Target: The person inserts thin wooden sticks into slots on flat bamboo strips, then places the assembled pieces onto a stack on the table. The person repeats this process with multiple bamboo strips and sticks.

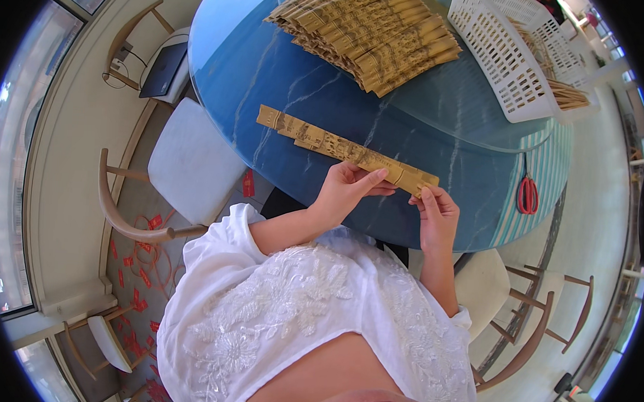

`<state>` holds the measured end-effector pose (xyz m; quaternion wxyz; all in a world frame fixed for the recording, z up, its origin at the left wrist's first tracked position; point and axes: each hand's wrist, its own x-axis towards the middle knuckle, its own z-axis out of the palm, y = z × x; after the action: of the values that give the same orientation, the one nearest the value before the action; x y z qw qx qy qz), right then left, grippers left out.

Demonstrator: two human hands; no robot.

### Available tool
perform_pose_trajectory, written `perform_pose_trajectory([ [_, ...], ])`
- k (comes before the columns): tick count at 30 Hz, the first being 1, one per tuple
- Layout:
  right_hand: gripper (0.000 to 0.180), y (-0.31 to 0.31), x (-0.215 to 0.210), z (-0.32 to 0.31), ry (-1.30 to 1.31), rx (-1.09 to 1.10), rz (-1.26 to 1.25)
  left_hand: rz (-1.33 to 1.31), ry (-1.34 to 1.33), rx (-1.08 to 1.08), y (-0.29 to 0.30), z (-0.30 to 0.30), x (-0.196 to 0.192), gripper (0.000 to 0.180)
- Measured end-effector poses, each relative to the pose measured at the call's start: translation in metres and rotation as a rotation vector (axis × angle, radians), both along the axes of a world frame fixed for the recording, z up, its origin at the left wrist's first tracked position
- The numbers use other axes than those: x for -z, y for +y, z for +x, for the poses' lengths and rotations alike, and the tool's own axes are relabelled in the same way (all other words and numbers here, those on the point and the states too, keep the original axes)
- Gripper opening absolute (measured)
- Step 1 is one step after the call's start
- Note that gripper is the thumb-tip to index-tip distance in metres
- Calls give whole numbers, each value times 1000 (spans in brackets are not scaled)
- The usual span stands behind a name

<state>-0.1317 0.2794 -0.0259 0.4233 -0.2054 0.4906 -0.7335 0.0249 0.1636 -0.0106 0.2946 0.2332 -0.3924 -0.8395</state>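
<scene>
Over the near edge of the blue marbled table (pixel 418 140), I hold long, narrow gold paper sleeves (pixel 317 140) with dark print. At least two overlap lengthwise, slightly offset at the far-left end. My left hand (pixel 347 191) grips them from below near the middle, thumb on top. My right hand (pixel 436 209) pinches their right end between thumb and fingers. Beyond my hands lies a large fanned pile of similar gold sleeves (pixel 365 34), stacked in overlapping rows.
A white perforated plastic basket (pixel 504 62) with thin wooden sticks (pixel 567 97) stands at the far right. Red-handled scissors (pixel 528 195) lie on a striped cloth (pixel 546 164). A pale-seated chair (pixel 194 159) is left of me, and a laptop (pixel 164 70) sits on another.
</scene>
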Motion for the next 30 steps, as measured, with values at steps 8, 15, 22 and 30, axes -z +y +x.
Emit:
perform_pose_trajectory([
  [8,13,-3,-2,3,-11,9,-15,-80,-30,-29,0,-1,-1,22],
  [15,9,6,-1,-30,-76,-79,-63,-149,-33,-90,-17,13,2,21],
  [22,6,26,5,-65,-60,-66,-52,-213,-34,-209,-53,50,0,20],
  [30,8,28,5,-78,-49,-69,-54,-315,-214,-34,-75,71,-12,18],
])
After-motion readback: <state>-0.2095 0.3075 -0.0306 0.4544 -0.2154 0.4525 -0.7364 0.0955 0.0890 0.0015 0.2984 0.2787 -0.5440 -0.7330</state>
